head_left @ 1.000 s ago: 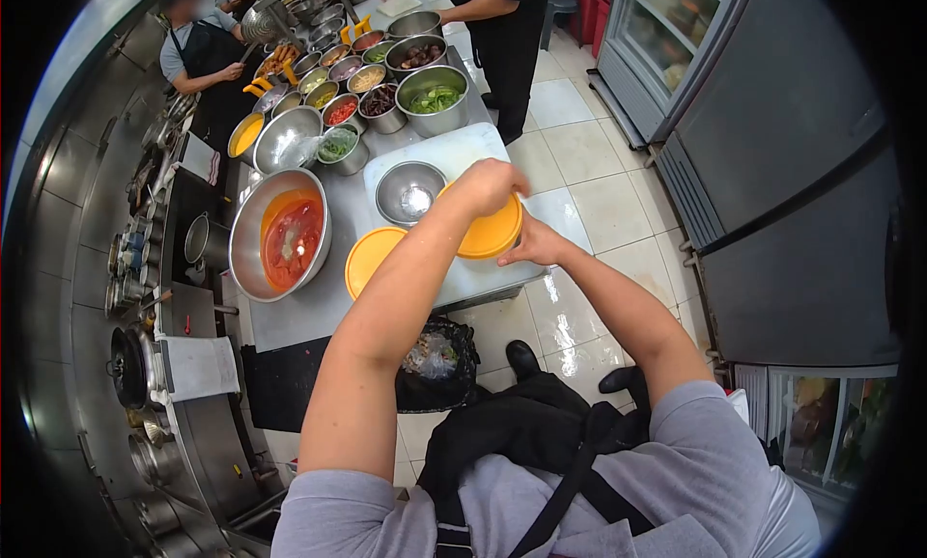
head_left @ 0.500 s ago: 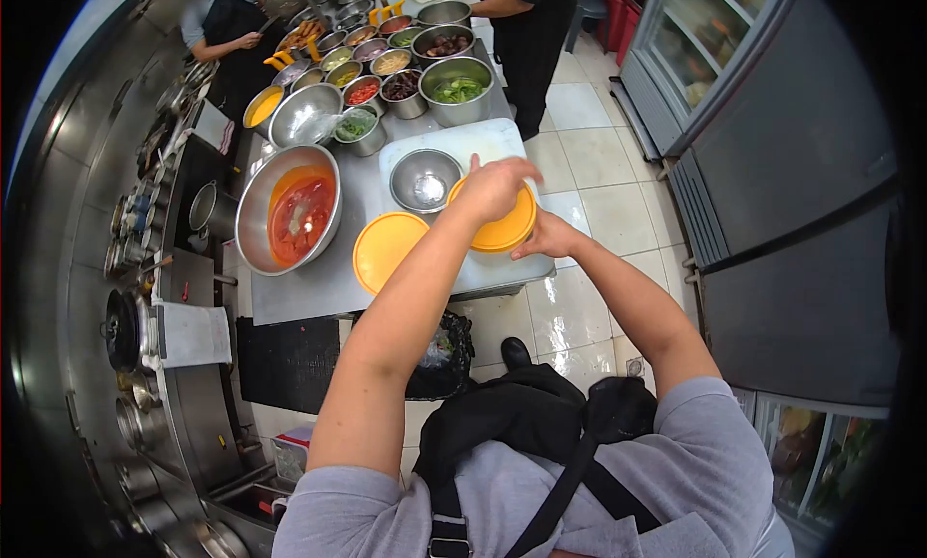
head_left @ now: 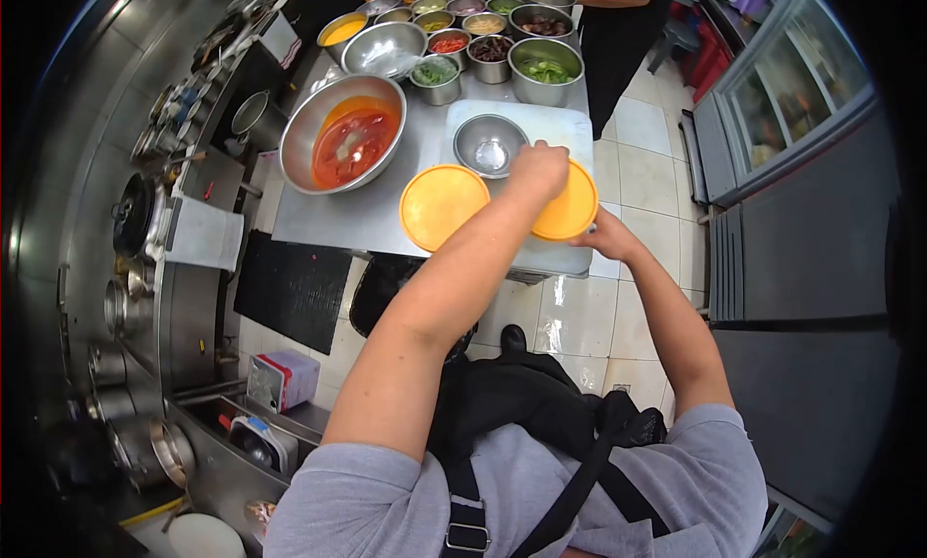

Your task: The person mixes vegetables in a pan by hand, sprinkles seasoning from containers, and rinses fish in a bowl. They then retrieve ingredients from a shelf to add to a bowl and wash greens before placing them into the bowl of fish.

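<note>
My left hand [head_left: 541, 169] lies over the upper left part of a round yellow lid [head_left: 572, 209], its fingers curled at the far rim. My right hand [head_left: 608, 236] grips the near right edge of the same lid or the container beneath it, which is mostly hidden. A second yellow lid [head_left: 444, 209] sits to the left, partly behind my left forearm. Just beyond my left hand, a metal bowl [head_left: 490, 147] rests on a white cutting board [head_left: 562, 124].
A large steel bowl [head_left: 297, 138] of red-orange sauce stands on the steel table [head_left: 328, 220]. Several metal pots, one with green vegetables [head_left: 547, 70], fill the far side. A co-worker in black [head_left: 628, 46] stands beyond. Refrigerators [head_left: 801, 259] line the right; a black mat [head_left: 290, 288] lies below.
My view has shifted, so the table appears higher and further right. My left hand's blurred, extended fingers are now curled at the lid's far rim. My right hand stays at the right edge.
</note>
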Demonstrator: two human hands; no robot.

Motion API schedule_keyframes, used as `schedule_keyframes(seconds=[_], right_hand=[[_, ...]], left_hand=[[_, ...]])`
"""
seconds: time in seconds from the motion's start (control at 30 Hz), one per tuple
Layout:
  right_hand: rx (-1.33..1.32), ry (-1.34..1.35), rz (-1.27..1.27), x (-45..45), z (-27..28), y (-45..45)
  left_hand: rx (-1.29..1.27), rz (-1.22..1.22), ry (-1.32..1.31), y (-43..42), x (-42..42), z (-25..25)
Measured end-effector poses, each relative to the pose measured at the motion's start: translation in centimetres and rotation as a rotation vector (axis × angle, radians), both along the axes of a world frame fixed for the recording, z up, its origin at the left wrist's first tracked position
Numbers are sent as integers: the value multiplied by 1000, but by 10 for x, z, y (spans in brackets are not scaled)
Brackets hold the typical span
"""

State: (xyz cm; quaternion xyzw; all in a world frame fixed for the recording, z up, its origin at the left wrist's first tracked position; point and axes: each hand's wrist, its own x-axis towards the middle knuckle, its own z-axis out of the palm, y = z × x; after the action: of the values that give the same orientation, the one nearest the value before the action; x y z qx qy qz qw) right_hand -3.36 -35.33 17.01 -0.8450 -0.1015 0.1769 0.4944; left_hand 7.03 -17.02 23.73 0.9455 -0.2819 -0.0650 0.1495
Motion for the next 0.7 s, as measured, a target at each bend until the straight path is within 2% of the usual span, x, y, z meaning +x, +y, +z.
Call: schedule_keyframes(seconds=[0.03,0.07,0.1,0.17,0.2,0.27,0.3,0.33,0.37,0.4,0.47,0.5,0.57,0.67,0.7], right_hand=[[-3,5,12,-13,6,2],[194,167,-143,-32,11,4],[388,326,-299,-53,16,6],[724,623,-445,-90,20,6],[710,631,-426,-97,21,5],[984,629,-525,-106,28,6],[975,631,-514,-113,36,13],[874,519,-586,-119,45,24],[773,404,-649,-120,55,33],[769,407,-633,-121,64,36],[551,428,-378,-125,79,39],[551,431,-381,-122,87,48],[188,507,-101,-107,99,80],[156,546,77,-96,81,145],[181,540,127,-93,75,170]], left_hand=[[46,100,34,0,-21,26],[89,196,69,0,-38,40],[32,193,39,2,-47,40],[-46,205,98,9,-59,38],[-117,203,155,15,-67,36],[-246,199,250,25,-96,39],[-295,211,299,31,-115,41],[-341,223,344,38,-135,41],[-447,221,301,51,-154,32],[-550,221,259,69,-172,24],[-687,256,373,111,-197,23],[-719,329,497,130,-211,23],[-849,485,679,164,-242,12],[-1156,738,696,214,-279,-24],[-1186,805,707,235,-286,-26]])
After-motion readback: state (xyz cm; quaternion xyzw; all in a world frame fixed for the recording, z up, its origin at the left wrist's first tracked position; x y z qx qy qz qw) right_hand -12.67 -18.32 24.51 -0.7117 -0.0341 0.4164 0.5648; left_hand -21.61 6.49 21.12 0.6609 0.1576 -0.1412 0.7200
